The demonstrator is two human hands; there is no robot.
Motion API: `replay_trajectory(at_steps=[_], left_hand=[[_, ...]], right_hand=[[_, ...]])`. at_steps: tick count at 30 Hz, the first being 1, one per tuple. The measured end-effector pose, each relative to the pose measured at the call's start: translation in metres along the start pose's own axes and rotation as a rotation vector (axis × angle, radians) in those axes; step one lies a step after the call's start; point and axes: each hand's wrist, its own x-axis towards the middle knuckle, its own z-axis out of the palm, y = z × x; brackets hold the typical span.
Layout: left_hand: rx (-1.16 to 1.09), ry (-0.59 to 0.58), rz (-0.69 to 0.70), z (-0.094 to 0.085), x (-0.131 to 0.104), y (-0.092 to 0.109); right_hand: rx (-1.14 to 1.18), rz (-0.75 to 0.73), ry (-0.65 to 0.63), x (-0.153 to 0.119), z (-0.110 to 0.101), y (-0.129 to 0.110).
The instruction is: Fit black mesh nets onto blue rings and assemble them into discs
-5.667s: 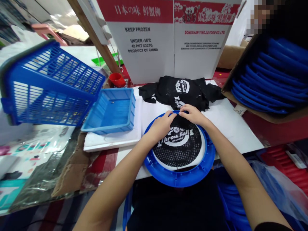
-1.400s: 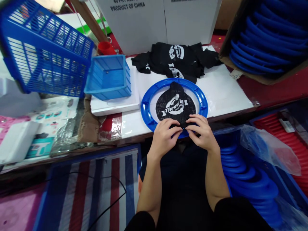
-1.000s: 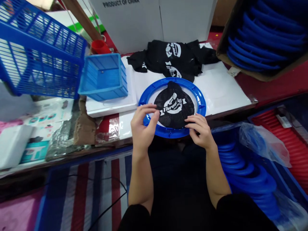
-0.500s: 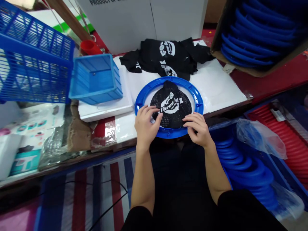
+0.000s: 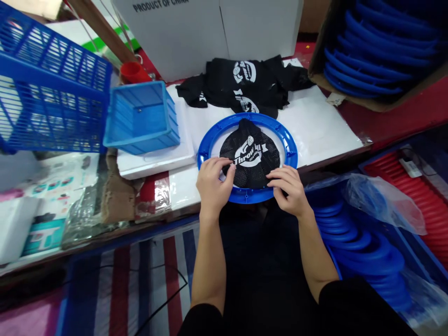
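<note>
At the left, a slatted blue basket (image 5: 52, 102) leans tilted, with a leaflet (image 5: 58, 186) and a white block (image 5: 17, 228) on its near side. A striped cloth (image 5: 140, 280) lies lower, below the near edge of the desk (image 5: 371, 112). Next come a slanting post (image 5: 105, 30), a red cup (image 5: 135, 73) and a light-blue tray (image 5: 140, 116), which sits on a white slab (image 5: 157, 161).

The left hand (image 5: 215, 182) is at the left side of the blue ring (image 5: 247, 195), fingers bent and thumb close to them by the edge of the black net (image 5: 254, 172). The net lies within the ring, flat on the desk near its front edge, print upward. Beyond it are crumpled black cloths (image 5: 217, 84), then a white carton (image 5: 189, 37) standing upright.

The right hand (image 5: 289, 189) has its fingers curled over the net's near right edge, thumb lower. The fingertips are small and dim here, so I cannot tell whether either hand grips the net.

At the far right, an open box (image 5: 390, 103) holds blue hoops (image 5: 367, 65); nearer and lower are more hoops, a clear bag (image 5: 395, 203) and ridged red pieces (image 5: 420, 205).
</note>
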Motion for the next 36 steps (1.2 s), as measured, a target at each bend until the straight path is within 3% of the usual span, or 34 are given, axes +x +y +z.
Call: replay_trajectory(at_steps=[5,9,13,16,20,23,26,28,32,33,36], left_hand=[[0.033,-0.104,-0.015,-0.002,0.013,-0.004],[0.112,-0.283,0.042,-0.001,0.030,-0.011],[0.190,-0.474,0.096,0.007,0.062,-0.022],[0.147,-0.524,0.086,0.023,0.096,-0.033],[0.079,-0.519,0.118,0.043,0.134,-0.039],[0.028,-0.641,0.178,0.043,0.148,-0.036],[-0.049,-0.745,0.265,0.032,0.149,-0.033],[-0.103,-0.774,0.286,0.023,0.146,-0.031],[-0.227,-0.813,0.275,0.013,0.143,-0.031],[-0.259,-0.821,0.275,0.011,0.143,-0.031],[-0.360,-0.843,0.275,0.009,0.145,-0.033]], right_hand=[[-0.021,0.013,0.011,0.000,0.004,0.001],[-0.039,0.047,-0.004,0.000,0.006,0.000],[-0.059,0.133,-0.036,0.004,0.010,-0.007],[-0.041,0.206,-0.055,0.008,0.010,-0.017],[0.100,0.225,-0.193,0.012,-0.012,-0.032],[0.207,0.228,-0.355,0.024,-0.046,-0.040],[0.277,0.190,-0.471,0.061,-0.071,-0.032],[0.294,0.120,-0.527,0.102,-0.072,-0.012],[0.236,0.033,-0.502,0.193,-0.037,0.053],[0.242,0.024,-0.553,0.212,-0.025,0.070],[0.263,-0.022,-0.879,0.248,0.007,0.107]])
